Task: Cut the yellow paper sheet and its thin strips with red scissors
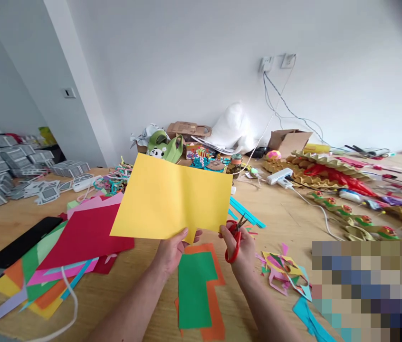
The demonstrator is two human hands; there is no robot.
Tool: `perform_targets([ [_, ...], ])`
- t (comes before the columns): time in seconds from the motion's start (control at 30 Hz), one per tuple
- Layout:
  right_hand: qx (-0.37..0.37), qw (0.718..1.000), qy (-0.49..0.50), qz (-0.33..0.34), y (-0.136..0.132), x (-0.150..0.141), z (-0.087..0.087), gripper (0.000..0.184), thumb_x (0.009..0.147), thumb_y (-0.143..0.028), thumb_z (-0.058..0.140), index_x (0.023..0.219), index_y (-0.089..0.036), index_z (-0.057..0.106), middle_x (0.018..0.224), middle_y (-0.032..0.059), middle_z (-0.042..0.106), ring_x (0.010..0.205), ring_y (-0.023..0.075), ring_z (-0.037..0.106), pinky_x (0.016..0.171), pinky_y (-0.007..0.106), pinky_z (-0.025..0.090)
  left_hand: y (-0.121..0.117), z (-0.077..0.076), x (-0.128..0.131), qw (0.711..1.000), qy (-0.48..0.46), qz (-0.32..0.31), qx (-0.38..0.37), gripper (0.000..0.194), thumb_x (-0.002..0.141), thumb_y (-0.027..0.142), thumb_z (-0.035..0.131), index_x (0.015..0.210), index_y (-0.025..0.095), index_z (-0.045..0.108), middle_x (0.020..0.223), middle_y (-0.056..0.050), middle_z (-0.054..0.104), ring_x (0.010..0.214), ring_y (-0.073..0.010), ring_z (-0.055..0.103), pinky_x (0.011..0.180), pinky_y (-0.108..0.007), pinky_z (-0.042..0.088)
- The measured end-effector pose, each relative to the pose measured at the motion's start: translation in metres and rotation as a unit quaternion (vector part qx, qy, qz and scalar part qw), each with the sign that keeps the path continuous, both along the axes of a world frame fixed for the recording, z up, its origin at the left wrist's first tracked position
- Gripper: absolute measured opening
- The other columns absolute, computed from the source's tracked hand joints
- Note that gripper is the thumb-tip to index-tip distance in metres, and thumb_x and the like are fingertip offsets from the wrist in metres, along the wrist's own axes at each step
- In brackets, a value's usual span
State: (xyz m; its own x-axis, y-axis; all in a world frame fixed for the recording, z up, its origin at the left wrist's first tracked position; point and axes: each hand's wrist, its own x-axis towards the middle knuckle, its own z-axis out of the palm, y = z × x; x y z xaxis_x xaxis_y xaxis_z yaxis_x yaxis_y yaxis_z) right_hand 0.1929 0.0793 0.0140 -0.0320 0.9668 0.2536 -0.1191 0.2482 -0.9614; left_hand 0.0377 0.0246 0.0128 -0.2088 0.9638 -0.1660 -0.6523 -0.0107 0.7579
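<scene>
A sheet of yellow paper (158,199), creased down the middle, is held up over the table by both hands. My left hand (174,249) pinches its lower edge near the crease. At the lower right corner my right hand (240,244) grips the sheet between thumb and fingers, and a pair of red-handled scissors (234,244) hangs on that same hand, blades pointing up and away. Beneath lie a green paper piece (196,289) with a notched side and a larger orange paper piece (217,304) partly covered by it.
Coloured paper sheets (80,237) are heaped at the left beside a black flat object (26,241). Paper scraps (282,270) lie to the right. A white power strip (280,176) with its cable, a glass jar (235,165) and a green panda bag (165,147) stand farther back.
</scene>
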Motion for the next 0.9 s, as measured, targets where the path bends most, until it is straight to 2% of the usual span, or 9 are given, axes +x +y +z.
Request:
perform_targets([
  [0.17, 0.004, 1.000, -0.002, 0.011, -0.0022, -0.0028, 0.0000, 0.027, 0.073, -0.039, 0.066, 0.070, -0.018, 0.050, 0.069, 0.0006, 0.053, 0.065, 0.0149, 0.052, 0.062, 0.027, 0.044, -0.0002, 0.0016, 0.0003, 0.997, 0.004, 0.070, 0.006, 0.050, 0.064, 0.017, 0.074, 0.112, 0.013, 0.061, 0.105, -0.013, 0.069, 0.094, -0.0294, 0.066, 0.080, -0.039, 0.053],
  [0.3, 0.012, 1.000, 0.003, 0.021, -0.0058, -0.0052, 0.0010, 0.026, 0.075, -0.039, 0.064, 0.071, -0.018, 0.049, 0.067, -0.0008, 0.051, 0.061, 0.0133, 0.049, 0.058, 0.025, 0.041, 0.0005, 0.0006, 0.0017, 0.992, 0.001, 0.126, 0.003, 0.052, 0.062, 0.014, 0.075, 0.112, 0.014, 0.060, 0.103, -0.012, 0.069, 0.095, -0.0278, 0.066, 0.079, -0.038, 0.054],
  [0.5, 0.012, 0.999, 0.009, 0.030, -0.0085, -0.0060, 0.0006, 0.025, 0.076, -0.038, 0.063, 0.072, -0.018, 0.049, 0.067, -0.0013, 0.050, 0.061, 0.0128, 0.048, 0.058, 0.024, 0.039, 0.0010, -0.0025, 0.0040, 0.992, 0.032, 0.121, 0.018, 0.057, 0.061, 0.015, 0.076, 0.115, 0.014, 0.058, 0.095, -0.011, 0.071, 0.078, -0.0244, 0.069, 0.071, -0.036, 0.056],
  [0.67, 0.011, 0.999, 0.013, 0.036, -0.0063, -0.0064, -0.0019, 0.025, 0.076, -0.038, 0.064, 0.072, -0.018, 0.048, 0.067, -0.0017, 0.050, 0.061, 0.0126, 0.049, 0.058, 0.024, 0.040, 0.0010, -0.0015, 0.0048, 0.989, 0.031, 0.140, 0.034, 0.060, 0.060, 0.014, 0.077, 0.117, 0.021, 0.057, 0.099, -0.008, 0.071, 0.080, -0.0227, 0.068, 0.073, -0.037, 0.056],
  [0.77, 0.011, 0.999, 0.006, 0.043, -0.0078, -0.0069, 0.0011, 0.026, 0.076, -0.038, 0.064, 0.071, -0.018, 0.048, 0.068, -0.0014, 0.050, 0.062, 0.0126, 0.049, 0.059, 0.024, 0.041, 0.0009, -0.0012, 0.0046, 0.987, 0.010, 0.157, 0.043, 0.059, 0.061, 0.013, 0.076, 0.116, 0.025, 0.057, 0.106, -0.006, 0.069, 0.090, -0.0235, 0.067, 0.076, -0.037, 0.055],
  [0.9, 0.004, 0.998, -0.017, 0.053, -0.0098, -0.0077, 0.0064, 0.028, 0.077, -0.042, 0.064, 0.072, -0.017, 0.051, 0.069, 0.0009, 0.055, 0.065, 0.0144, 0.054, 0.063, 0.026, 0.044, 0.0009, -0.0008, 0.0020, 0.986, 0.006, 0.157, 0.060, 0.053, 0.065, 0.015, 0.074, 0.115, 0.023, 0.059, 0.104, -0.007, 0.069, 0.091, -0.0234, 0.067, 0.078, -0.035, 0.055],
])
